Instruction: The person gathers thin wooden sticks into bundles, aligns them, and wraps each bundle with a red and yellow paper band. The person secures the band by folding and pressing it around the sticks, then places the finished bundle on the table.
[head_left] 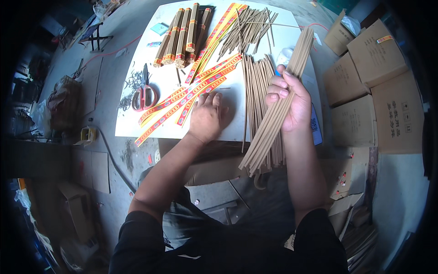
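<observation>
My right hand [294,98] is wrapped round a bundle of thin brown incense sticks [269,130], tilted with its top away to the right. Beneath it, more loose incense sticks [258,75] lie in a row reaching over the table's near edge. My left hand [207,116] rests on the white table [178,130], fingers bent downward and thumb apart, with nothing visible in it. Just beyond and left of it are red and yellow printed paper strips [166,119], crossing one another. Scissors [145,93] with reddish handles lie further left, beside scattered black rubber bands [131,86].
Several banded incense bundles [181,39] are stacked at the table's far side. A loose stick pile [251,27] lies to their right. A white round container [284,56] stands behind my right hand. Cardboard boxes [376,52] are piled on the right.
</observation>
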### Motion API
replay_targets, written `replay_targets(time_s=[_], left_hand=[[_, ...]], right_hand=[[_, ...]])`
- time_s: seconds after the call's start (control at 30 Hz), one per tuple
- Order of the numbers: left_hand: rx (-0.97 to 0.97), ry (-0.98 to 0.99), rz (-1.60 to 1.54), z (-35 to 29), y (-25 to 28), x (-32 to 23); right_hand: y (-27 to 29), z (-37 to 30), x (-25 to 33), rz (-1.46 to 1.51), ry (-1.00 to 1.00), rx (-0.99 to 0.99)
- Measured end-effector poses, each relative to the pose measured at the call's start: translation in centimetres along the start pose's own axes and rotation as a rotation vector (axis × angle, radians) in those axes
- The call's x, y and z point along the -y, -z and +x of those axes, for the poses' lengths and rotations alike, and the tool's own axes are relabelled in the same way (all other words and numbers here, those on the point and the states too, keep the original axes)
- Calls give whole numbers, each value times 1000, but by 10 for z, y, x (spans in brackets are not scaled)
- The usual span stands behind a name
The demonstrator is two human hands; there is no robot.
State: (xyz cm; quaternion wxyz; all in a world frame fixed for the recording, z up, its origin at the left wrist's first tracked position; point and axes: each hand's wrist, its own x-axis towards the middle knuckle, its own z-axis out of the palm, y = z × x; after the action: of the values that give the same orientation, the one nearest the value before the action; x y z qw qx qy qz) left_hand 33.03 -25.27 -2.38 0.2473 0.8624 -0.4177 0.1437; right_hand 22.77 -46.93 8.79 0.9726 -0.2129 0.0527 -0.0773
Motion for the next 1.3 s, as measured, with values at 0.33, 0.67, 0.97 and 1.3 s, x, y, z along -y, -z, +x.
replay_targets(time_s=[0.33,0.67,0.97,1.3], left_hand=[[-79,153,-1357,11,40,14],[-44,113,-964,8,9,-21],[-129,118,-995,21,31,-37],[-164,202,-957,22,32,-54]], right_hand=[[-61,4,-75,-946,806,113],[-47,25,-105,-1271,702,81],[-60,21,-89,-1110,673,175],[-77,14,-89,-1171,709,110]])
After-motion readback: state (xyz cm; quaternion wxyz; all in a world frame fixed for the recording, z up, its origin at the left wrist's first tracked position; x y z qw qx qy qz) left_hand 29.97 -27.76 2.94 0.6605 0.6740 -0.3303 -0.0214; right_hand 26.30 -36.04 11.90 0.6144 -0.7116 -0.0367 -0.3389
